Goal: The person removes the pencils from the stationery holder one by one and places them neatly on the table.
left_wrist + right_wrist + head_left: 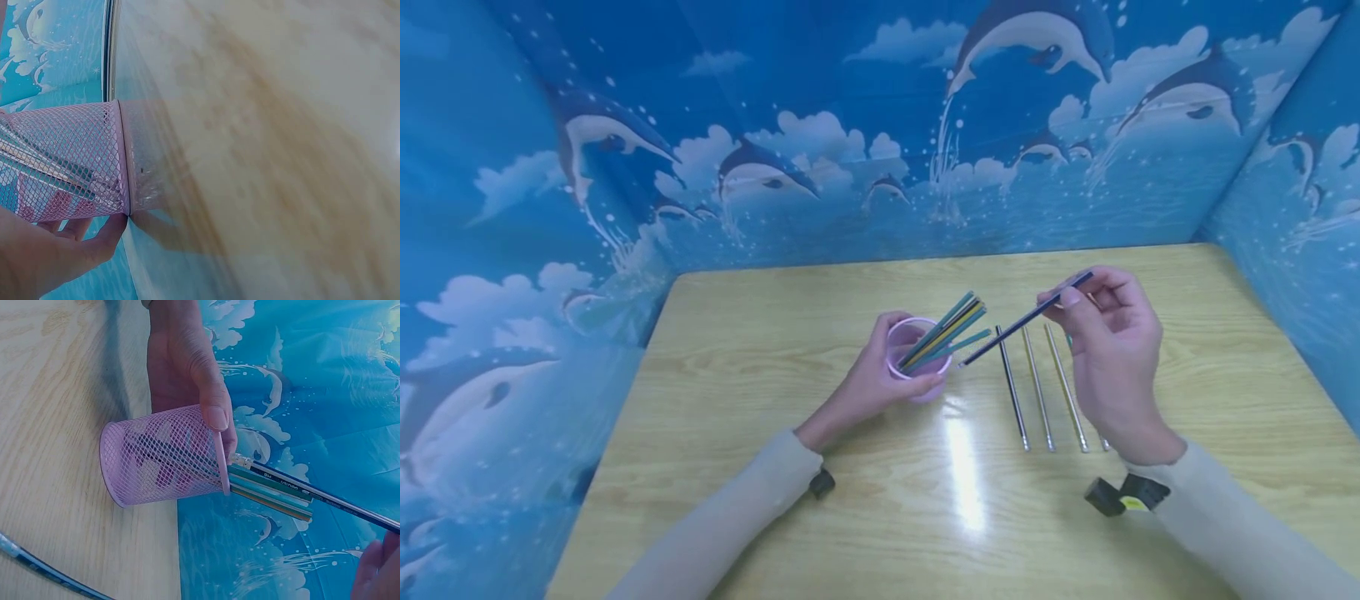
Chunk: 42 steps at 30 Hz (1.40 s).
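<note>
A pink mesh pencil cup (931,390) is gripped by my left hand (883,367), with the thumb along its near side by the rim. Several green, yellow and dark pencils (951,329) lean in the cup, their tops jutting up to the right. My right hand (1112,358) pinches a dark pencil (1022,323) between thumb and fingers. It slants down to the left, its silver eraser end (240,460) close to the cup's rim in the right wrist view. In the left wrist view, the left fingers (103,244) curl by the cup's base.
Several pencils (1037,387) lie roughly side by side on the wood-grain table (760,350), right of the cup. One of them is partly hidden by my right hand. A dolphin-print backdrop (820,225) encloses the table's back and sides. Light glares off the tabletop near the cup.
</note>
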Available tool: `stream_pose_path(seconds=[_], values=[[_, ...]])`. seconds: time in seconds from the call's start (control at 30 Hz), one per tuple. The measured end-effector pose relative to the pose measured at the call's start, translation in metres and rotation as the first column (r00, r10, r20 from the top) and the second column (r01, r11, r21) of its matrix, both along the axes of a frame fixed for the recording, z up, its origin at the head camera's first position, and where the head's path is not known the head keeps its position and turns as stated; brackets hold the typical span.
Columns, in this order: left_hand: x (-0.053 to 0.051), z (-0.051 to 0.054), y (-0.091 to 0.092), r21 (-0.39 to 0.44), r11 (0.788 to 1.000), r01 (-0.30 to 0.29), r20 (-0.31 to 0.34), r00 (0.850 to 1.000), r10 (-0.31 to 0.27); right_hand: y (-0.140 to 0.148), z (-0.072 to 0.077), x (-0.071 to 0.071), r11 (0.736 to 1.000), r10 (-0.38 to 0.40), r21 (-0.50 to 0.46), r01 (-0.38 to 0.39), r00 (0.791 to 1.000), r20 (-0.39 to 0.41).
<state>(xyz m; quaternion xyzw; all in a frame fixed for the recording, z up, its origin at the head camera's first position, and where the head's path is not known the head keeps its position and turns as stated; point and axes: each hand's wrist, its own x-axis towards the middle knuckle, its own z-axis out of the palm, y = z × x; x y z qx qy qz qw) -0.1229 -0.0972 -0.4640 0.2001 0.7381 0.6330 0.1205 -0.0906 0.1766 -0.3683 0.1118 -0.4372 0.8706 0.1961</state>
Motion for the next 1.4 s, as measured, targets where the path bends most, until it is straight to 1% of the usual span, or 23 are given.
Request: stream_pose_path(seconds=[0.1, 0.13, 0.3, 0.4, 0.5, 0.6, 0.67, 0.73, 0.77, 0.9, 1.0, 1.17, 1.3, 1.4], values=[[0.0, 0.001, 0.0, -0.005, 1.0, 0.0, -0.002, 1.0, 0.0, 0.003, 0.002, 0.0, 0.999, 0.015, -0.037, -0.015, 1.0, -0.014], [0.0, 0.001, 0.0, -0.005, 1.0, 0.0, -0.002, 1.0, 0.0, 0.004, 0.002, 0.0, 0.999, 0.016, -0.036, -0.016, 1.0, -0.014], [-0.001, 0.001, 0.0, 0.005, 1.0, 0.006, -0.004, 1.0, -0.006, 0.012, 0.0, 0.001, 0.997, -0.028, 0.071, 0.027, 1.0, 0.011], [-0.001, 0.001, 0.0, 0.005, 1.0, 0.008, -0.002, 1.0, -0.008, 0.018, -0.001, 0.0, 0.994, -0.045, 0.105, 0.043, 0.999, 0.02], [-0.001, 0.001, 0.0, -0.002, 1.0, 0.007, 0.0, 1.0, -0.007, 0.025, -0.002, -0.001, 0.995, -0.039, 0.094, 0.037, 0.999, 0.022], [-0.001, 0.001, 0.0, -0.002, 1.0, 0.006, 0.002, 1.0, -0.006, 0.034, -0.003, -0.002, 0.99, -0.042, 0.136, 0.037, 0.999, 0.032], [-0.001, 0.0, 0.0, 0.0, 1.0, 0.005, 0.004, 1.0, -0.005, 0.04, -0.004, -0.003, 0.988, -0.041, 0.149, 0.033, 0.998, 0.046], [-0.001, 0.0, 0.0, 0.006, 1.0, 0.007, 0.005, 1.0, -0.007, 0.046, -0.005, -0.004, 0.982, -0.051, 0.185, 0.039, 0.997, 0.059], [-0.001, 0.0, 0.0, 0.007, 1.0, 0.008, 0.005, 1.0, -0.008, 0.049, -0.006, -0.004, 0.981, -0.048, 0.191, 0.034, 0.996, 0.07], [-0.001, 0.0, 0.0, 0.009, 1.0, 0.01, 0.004, 1.0, -0.01, 0.061, -0.011, -0.006, 0.964, -0.063, 0.264, 0.029, 0.99, 0.122], [-0.001, 0.0, 0.0, 0.01, 1.0, 0.01, 0.002, 1.0, -0.01, 0.072, -0.016, -0.008, 0.953, -0.056, 0.302, 0.001, 0.983, 0.174], [-0.001, 0.001, 0.001, 0.008, 1.0, 0.009, 0.004, 1.0, -0.009, 0.092, -0.025, -0.012, 0.936, -0.053, 0.348, -0.044, 0.963, 0.264], [0.0, 0.001, 0.001, 0.003, 1.0, 0.006, 0.004, 1.0, -0.006, 0.107, -0.033, -0.016, 0.915, -0.059, 0.396, -0.078, 0.945, 0.321], [0.0, 0.001, 0.001, 0.004, 1.0, 0.004, 0.006, 1.0, -0.004, 0.116, -0.04, -0.019, 0.892, -0.073, 0.439, -0.106, 0.925, 0.373]])
